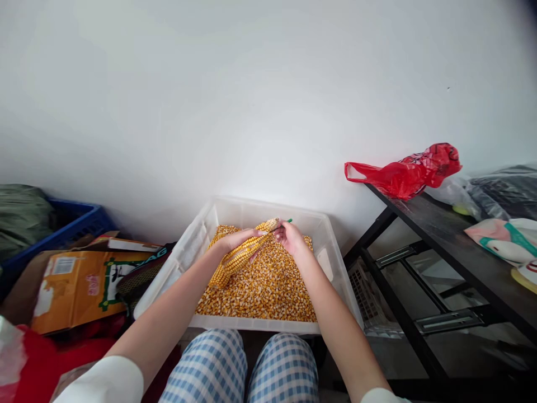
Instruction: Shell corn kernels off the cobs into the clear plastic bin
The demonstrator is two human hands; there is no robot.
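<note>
My left hand [240, 239] is wrapped round an ear of dried yellow corn [269, 225], whose tip points up and to the right. In my right hand [290, 237], the fingers are pinched on a thin dark tool with a green end [290, 220], close by the tip of that ear; its exact kind is too small to make out. More corn ears [229, 267] lie below my left hand. Loose corn kernels [264, 291] cover the floor of a translucent plastic bin [331, 260], over which both hands are held.
On the right stands a black table [453, 252] with a red plastic bag [419, 170] at its corner. To the left are an orange cardboard box [79, 285] and a blue crate [79, 221]. A white wall [251, 101] rises behind the bin.
</note>
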